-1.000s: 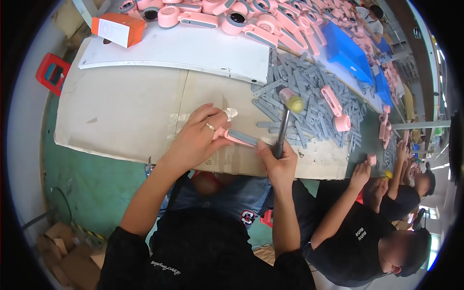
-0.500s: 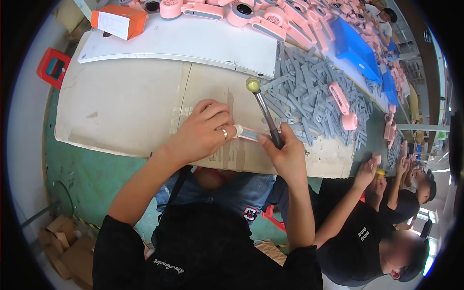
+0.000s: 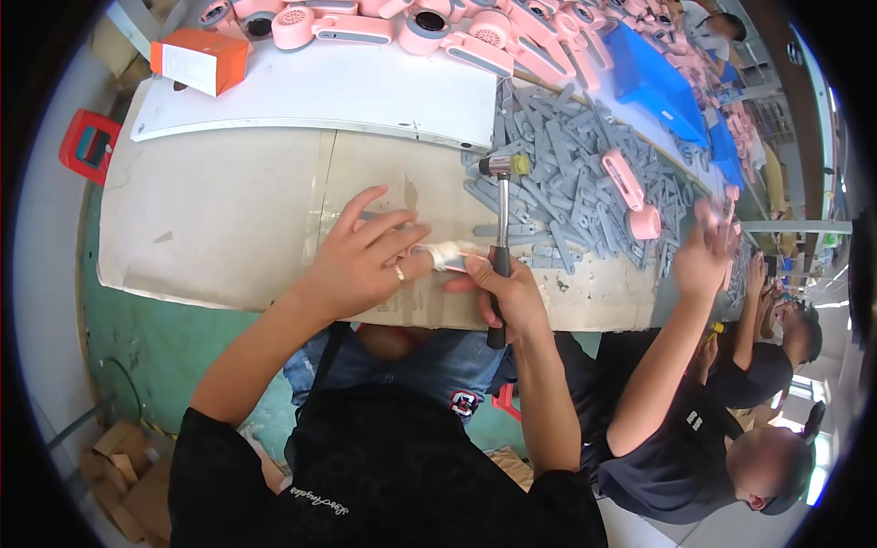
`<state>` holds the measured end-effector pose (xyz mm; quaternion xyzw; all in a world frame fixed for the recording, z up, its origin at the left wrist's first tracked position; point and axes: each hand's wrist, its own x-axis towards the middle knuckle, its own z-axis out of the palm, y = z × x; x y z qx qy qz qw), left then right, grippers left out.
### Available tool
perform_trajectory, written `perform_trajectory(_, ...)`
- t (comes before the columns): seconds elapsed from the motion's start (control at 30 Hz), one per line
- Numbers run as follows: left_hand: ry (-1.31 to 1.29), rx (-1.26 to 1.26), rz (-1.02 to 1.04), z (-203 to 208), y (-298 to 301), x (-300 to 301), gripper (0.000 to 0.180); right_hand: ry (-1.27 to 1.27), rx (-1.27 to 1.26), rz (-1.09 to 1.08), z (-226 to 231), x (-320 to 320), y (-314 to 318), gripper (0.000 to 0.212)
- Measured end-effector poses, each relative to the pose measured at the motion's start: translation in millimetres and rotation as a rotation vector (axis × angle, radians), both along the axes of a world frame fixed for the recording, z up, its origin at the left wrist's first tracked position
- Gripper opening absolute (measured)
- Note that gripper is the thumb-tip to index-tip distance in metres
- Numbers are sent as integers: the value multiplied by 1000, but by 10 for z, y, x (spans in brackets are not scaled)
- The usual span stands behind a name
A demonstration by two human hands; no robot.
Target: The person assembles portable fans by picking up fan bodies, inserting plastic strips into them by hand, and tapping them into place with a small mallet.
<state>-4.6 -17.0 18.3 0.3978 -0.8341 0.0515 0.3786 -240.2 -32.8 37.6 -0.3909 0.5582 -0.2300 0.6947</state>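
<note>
My left hand [image 3: 361, 260], ringed and with a whitish wrap on one finger, is closed over a slim pink-and-grey piece [image 3: 449, 266] mostly hidden by the fingers. A bit of grey also shows between those fingers. Touching the piece's right end is my right hand [image 3: 513, 297], which grips a small mallet [image 3: 503, 215] by its black handle. The mallet stands roughly upright in view, its metal shaft leading up to a head with a yellow face. Both hands are above the cardboard-covered table [image 3: 219, 210], near its front edge.
Grey strips [image 3: 557, 164] lie heaped at right, a pink handheld unit [image 3: 630, 192] on top. More pink units [image 3: 356, 29] line the back behind a white panel [image 3: 320, 96]. An orange box [image 3: 201, 62] and blue bin [image 3: 653, 82] stand there. A co-worker's hand [image 3: 703, 251] is at right.
My right hand has moved slightly left and down, and the mallet has turned more upright, its head side-on. My left fingers have spread. The co-worker's hand has risen.
</note>
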Motion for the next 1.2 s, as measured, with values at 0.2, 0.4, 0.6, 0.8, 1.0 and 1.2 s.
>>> perform_trajectory(0.2,-182,86,-160,-64,-102,-18,20,-30,-20,10,27,10,-13,39)
perform_trajectory(0.4,-234,47,-181,-82,-139,-49,21,63,-243,-113,-65,-57,253,28)
perform_trajectory(0.6,-240,48,-167,-74,-128,-32,25,323,-418,-80,347,-305,1196,36)
perform_trajectory(0.8,-239,60,-170,-37,-140,-49,23,402,-308,-25,131,-320,1340,45)
perform_trajectory(1.0,-223,68,-162,-32,-122,-51,22,311,-508,-133,422,-256,1490,49)
perform_trajectory(1.2,-224,69,-159,-49,-130,-27,22,408,-499,-59,341,-282,1429,52)
